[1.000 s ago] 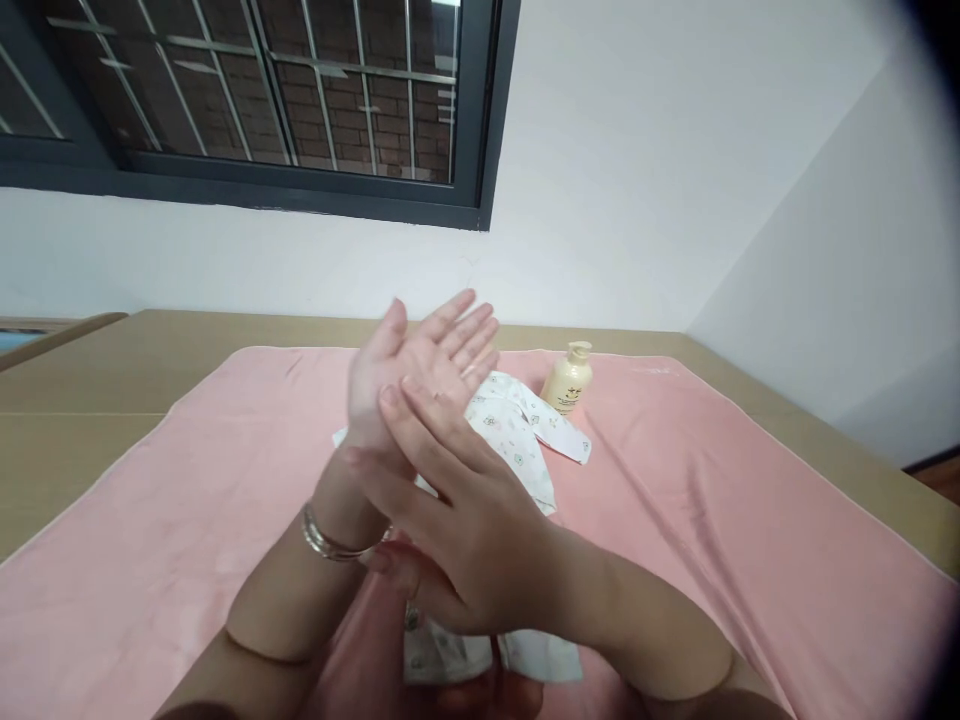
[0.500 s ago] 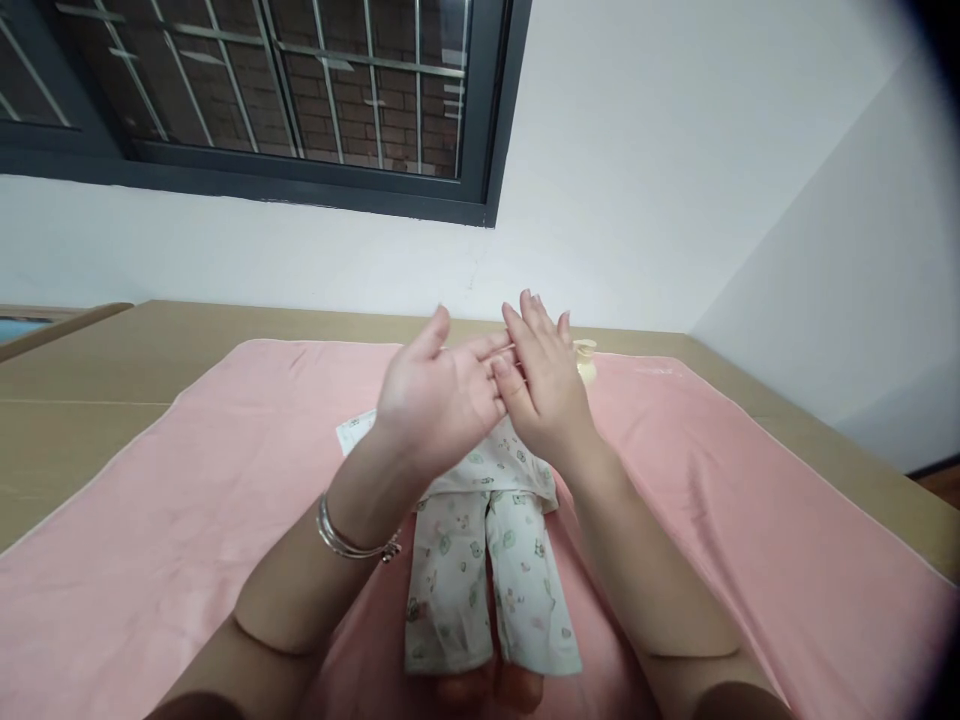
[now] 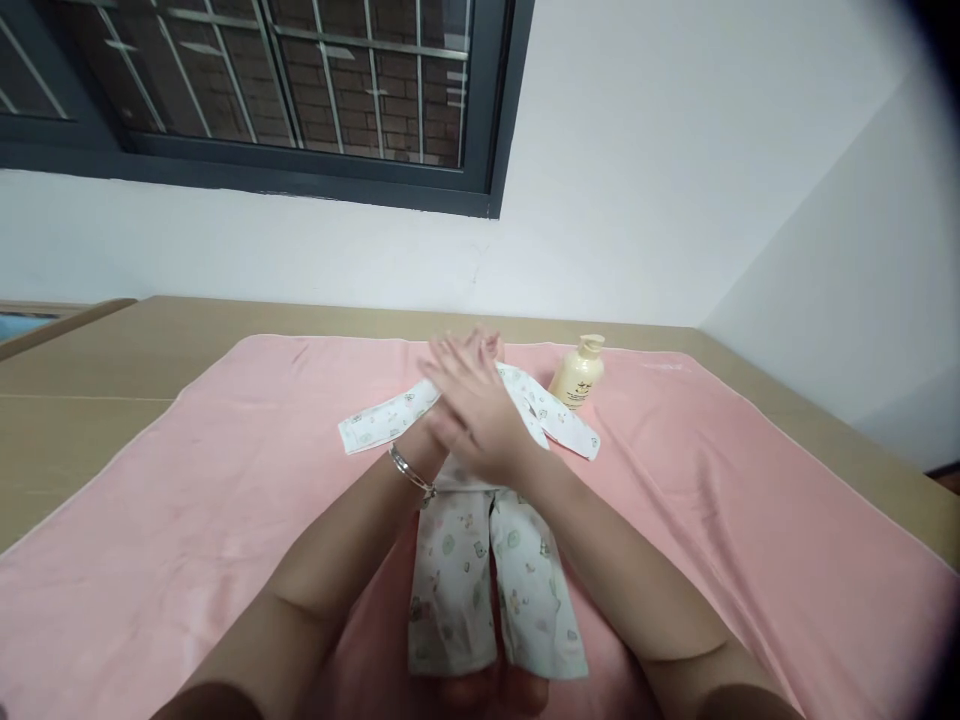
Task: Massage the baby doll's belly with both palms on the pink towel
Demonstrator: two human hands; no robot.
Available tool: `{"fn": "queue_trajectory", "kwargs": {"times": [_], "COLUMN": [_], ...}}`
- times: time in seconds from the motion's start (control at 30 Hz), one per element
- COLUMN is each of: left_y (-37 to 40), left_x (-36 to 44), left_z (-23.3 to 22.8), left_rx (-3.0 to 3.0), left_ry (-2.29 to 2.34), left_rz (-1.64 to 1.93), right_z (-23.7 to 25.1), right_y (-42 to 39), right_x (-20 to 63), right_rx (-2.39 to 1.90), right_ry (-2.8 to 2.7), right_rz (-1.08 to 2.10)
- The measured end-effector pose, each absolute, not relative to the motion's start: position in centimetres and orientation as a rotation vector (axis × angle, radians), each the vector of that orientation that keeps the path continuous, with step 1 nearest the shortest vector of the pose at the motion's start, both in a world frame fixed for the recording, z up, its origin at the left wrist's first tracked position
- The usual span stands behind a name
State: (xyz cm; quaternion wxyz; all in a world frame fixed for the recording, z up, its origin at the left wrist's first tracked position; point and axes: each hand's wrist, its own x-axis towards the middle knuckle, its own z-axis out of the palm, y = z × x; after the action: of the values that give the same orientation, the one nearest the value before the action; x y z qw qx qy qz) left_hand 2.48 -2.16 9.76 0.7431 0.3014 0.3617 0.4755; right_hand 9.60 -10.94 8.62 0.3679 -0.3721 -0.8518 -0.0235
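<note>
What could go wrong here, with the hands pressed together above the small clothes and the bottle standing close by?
1. The bottle stands upright close to one sleeve of the printed baby clothes; a tug there might tip it.
2. If the right hand and left hand carry lotion, it may smear the clothes or the pink blanket.

bottle (image 3: 576,378): cream-yellow, pump top, upright on the blanket's far right part, small dark print on its front
blanket (image 3: 187,520): pink, soft nap, pale edging, spread flat and covering most of the surface
tabletop (image 3: 82,400): tan, bare strip showing left, behind and right of the blanket
window (image 3: 255,90): dark frame, metal bars, red brick outside
walls (image 3: 675,180): white, meeting in a corner at right
floor (image 3: 946,482): brown sliver at the right edge
</note>
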Motion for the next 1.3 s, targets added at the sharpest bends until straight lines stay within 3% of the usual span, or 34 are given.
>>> {"fn": "queue_trajectory", "kwargs": {"times": [0.2, 0.5, 0.6, 0.73, 0.83, 1.0, 1.2, 1.3], "left_y": [0.9, 2.5, 2.5, 2.5, 2.5, 2.5, 2.6, 2.5], "left_x": [2.0, 2.4, 2.4, 2.0, 1.8, 1.8, 1.6, 1.7], "left_z": [4.7, 0.4, 0.3, 0.1, -0.2, -0.8, -1.3, -1.4], "left_rx": [1.330, 1.753, 1.799, 1.834, 1.857, 1.857, 1.861, 1.862], "left_ry": [1.225, 1.633, 1.679, 1.649, 1.622, 1.642, 1.587, 1.579], "left_rz": [1.376, 1.171, 1.137, 1.157, 1.180, 1.236, 1.260, 1.318], "right_z": [3.2, 0.2, 0.7, 1.6, 1.6, 1.1, 1.0, 1.0], "right_y": [-3.0, -4.2, -4.6, -2.6, -1.3, -2.1, -1.4, -1.1], "right_x": [13.8, 14.8, 14.0, 15.1, 16.0, 14.1, 14.4, 15.6], "right_rx": [-1.441, -1.710, -1.581, -1.352, -1.527, -1.902, -1.385, -1.469], "right_ry": [-1.782, -1.875, -2.083, -2.238, -2.114, -1.960, -2.247, -2.118], "right_rz": [0.326, -0.012, -0.065, 0.101, 0.168, -0.045, 0.045, 0.056]}}
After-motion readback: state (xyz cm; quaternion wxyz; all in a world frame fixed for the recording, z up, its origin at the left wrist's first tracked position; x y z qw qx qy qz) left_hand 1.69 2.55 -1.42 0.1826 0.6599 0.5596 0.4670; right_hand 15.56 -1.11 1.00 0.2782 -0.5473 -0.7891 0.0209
